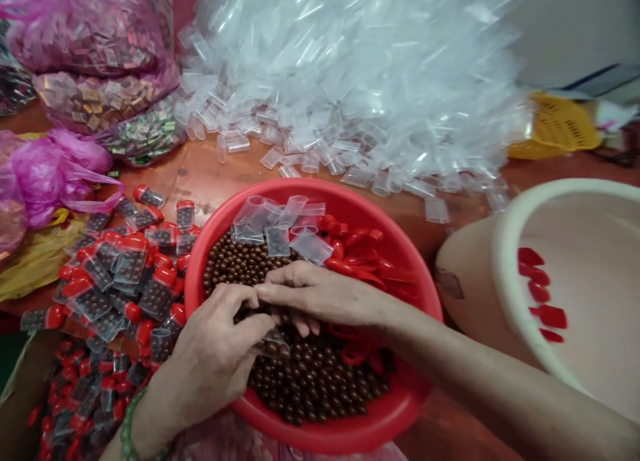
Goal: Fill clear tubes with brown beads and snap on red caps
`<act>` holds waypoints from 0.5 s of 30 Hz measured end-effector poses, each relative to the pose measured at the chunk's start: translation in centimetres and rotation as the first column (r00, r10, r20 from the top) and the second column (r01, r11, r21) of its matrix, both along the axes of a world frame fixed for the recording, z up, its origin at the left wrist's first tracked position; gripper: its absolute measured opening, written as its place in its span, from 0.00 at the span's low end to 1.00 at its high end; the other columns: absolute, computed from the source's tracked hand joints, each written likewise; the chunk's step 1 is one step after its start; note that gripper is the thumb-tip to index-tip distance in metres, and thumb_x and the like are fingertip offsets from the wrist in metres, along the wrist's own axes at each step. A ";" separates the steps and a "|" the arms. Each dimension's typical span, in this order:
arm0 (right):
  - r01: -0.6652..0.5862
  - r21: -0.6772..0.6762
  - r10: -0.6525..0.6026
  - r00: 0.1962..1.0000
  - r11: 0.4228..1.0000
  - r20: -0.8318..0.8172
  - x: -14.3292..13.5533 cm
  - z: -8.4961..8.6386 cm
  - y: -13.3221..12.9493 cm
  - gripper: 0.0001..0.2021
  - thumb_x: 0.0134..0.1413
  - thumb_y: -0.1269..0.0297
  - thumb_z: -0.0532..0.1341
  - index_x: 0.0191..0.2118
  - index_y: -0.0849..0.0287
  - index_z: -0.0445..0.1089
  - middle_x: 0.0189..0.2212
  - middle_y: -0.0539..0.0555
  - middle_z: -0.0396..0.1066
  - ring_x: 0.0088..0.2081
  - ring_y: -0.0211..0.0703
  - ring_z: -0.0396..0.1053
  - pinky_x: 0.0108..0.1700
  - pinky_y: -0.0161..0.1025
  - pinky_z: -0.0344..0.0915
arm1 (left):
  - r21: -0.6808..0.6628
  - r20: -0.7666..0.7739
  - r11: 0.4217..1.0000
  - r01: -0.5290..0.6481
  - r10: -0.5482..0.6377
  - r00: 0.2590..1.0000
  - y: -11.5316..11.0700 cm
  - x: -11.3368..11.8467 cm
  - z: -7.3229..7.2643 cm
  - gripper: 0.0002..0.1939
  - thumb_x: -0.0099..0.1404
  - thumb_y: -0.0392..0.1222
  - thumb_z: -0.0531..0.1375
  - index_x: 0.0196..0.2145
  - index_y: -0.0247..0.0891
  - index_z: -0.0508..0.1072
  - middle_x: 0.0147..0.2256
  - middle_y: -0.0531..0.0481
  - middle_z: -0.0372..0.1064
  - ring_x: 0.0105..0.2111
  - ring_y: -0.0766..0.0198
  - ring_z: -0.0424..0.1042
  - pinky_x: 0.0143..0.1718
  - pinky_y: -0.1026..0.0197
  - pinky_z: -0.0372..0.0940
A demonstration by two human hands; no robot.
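My left hand (215,348), a green bead bracelet at its wrist, is closed around a small clear plastic tube (275,346). Dark balls show through the tube's wall. My right hand (305,293) lies across from it, fingers curled down among the balls and its thumb touching my left fingers; whatever its fingertips hold is hidden. Under both hands, glossy brown balls (320,381) fill much of a red basin (420,274). Flat clear tubes (277,221) rest on the balls at the basin's far side, and red plastic caps (370,254) are heaped at its right.
A big pile of clear tubes (350,81) covers the back of the table. Filled, red-capped tubes (125,274) are heaped at left, below pink bags (100,41). At right stands a cream bucket (505,268) with several red pieces inside; a yellow basket (560,124) is behind it.
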State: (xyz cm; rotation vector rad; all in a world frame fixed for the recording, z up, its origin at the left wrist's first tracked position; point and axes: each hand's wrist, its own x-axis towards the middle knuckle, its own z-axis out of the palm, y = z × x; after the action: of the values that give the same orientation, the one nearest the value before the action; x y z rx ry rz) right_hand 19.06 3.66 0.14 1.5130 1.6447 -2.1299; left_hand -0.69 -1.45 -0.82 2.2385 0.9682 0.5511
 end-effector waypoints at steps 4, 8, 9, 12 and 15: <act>0.016 0.615 -0.079 0.994 0.789 0.076 4.2 1.6 -0.1 0.14 0.64 0.57 0.51 0.40 0.58 0.71 0.34 0.54 0.73 0.37 0.42 0.72 0.41 0.38 0.68 | -0.196 0.246 0.979 0.051 -0.001 0.969 0.2 -0.5 0.9 0.10 0.63 0.25 0.56 0.40 0.36 0.67 0.50 0.43 0.67 0.54 0.61 0.66 0.54 0.63 0.64; -0.172 0.702 0.030 0.977 0.691 0.209 7.1 1.2 -1.6 0.09 0.61 0.64 0.55 0.41 0.57 0.72 0.39 0.55 0.72 0.41 0.44 0.71 0.44 0.41 0.67 | -0.295 0.338 0.946 0.134 -0.028 0.941 0.2 0.0 1.2 0.11 0.64 0.26 0.56 0.43 0.37 0.68 0.44 0.47 0.72 0.48 0.65 0.72 0.49 0.67 0.66; -0.234 0.691 0.060 0.962 0.684 0.266 7.3 0.9 -2.1 0.08 0.60 0.66 0.57 0.42 0.57 0.72 0.39 0.56 0.71 0.40 0.44 0.72 0.43 0.40 0.68 | -0.312 0.319 0.944 0.106 -0.001 0.948 0.2 0.3 1.1 0.10 0.66 0.28 0.56 0.43 0.37 0.69 0.44 0.47 0.73 0.46 0.66 0.72 0.48 0.67 0.66; -0.372 0.694 0.049 0.898 0.616 0.437 6.7 0.0 -3.5 0.12 0.55 0.71 0.61 0.46 0.57 0.71 0.45 0.58 0.67 0.39 0.45 0.72 0.41 0.41 0.68 | -0.338 0.211 0.941 0.005 0.070 0.975 0.3 1.1 0.9 0.07 0.67 0.32 0.57 0.42 0.37 0.72 0.40 0.49 0.75 0.41 0.67 0.74 0.45 0.67 0.66; -0.483 0.697 0.078 0.846 0.530 0.528 5.5 -0.9 -4.2 0.18 0.51 0.77 0.60 0.49 0.56 0.69 0.46 0.58 0.66 0.36 0.43 0.71 0.37 0.38 0.67 | -0.366 0.164 0.929 -0.056 0.123 0.979 0.4 1.6 0.6 0.06 0.67 0.34 0.59 0.41 0.36 0.74 0.37 0.50 0.76 0.37 0.67 0.74 0.41 0.68 0.66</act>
State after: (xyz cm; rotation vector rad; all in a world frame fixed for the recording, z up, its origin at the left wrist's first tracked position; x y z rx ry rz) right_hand 24.54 -0.50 -0.79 1.5143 2.5847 -0.6989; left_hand 0.89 -1.05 -0.21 1.7914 0.9906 0.5596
